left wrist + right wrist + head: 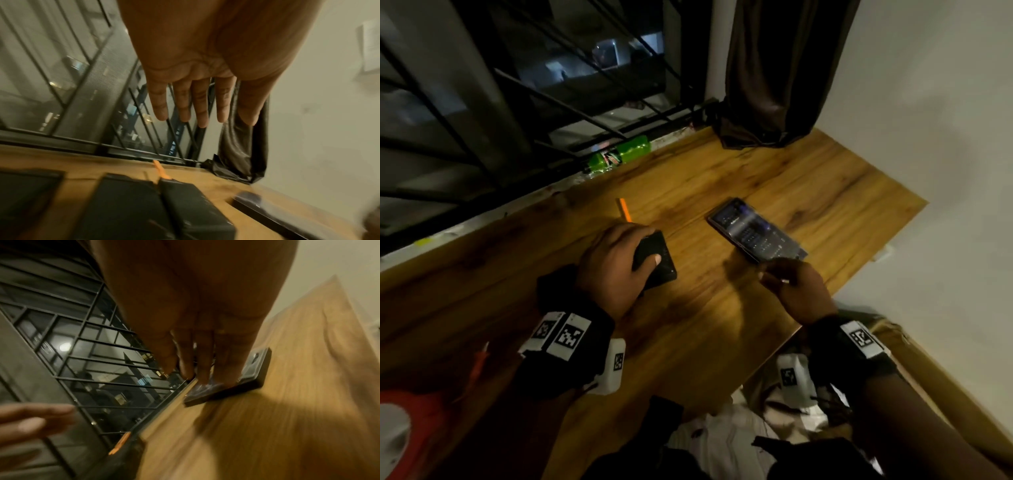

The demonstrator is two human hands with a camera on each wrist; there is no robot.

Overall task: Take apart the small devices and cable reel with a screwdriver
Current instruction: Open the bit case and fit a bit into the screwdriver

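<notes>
We look down on a wooden table (pixel 722 325) set against a barred window (pixel 517 85). Our left hand (pixel 616 267) hovers over a small black device (pixel 657 260) lying flat near the middle of the table. From the wrist camera the fingers (pixel 202 104) are straight and spread, holding nothing, above two flat black pieces lying side by side; from the head view the thumb looks close to the device top, and we cannot tell whether it touches.

An orange screwdriver (pixel 625 209) lies on the table just beyond the device, its near end hidden behind the hand.

Our right hand (pixel 798 291) reaches toward a phone (pixel 755 231) with a lit screen, lying flat to the right of the device. The fingers (pixel 205 363) extend downward, tips resting on the phone's near end, not curled around it.

A green bottle (pixel 619 156) lies on its side on the window ledge. A dark curtain (pixel 774 68) hangs at the table's far corner. An orange and white object (pixel 400 428) sits at the lower left edge; it is too cut off to identify.
</notes>
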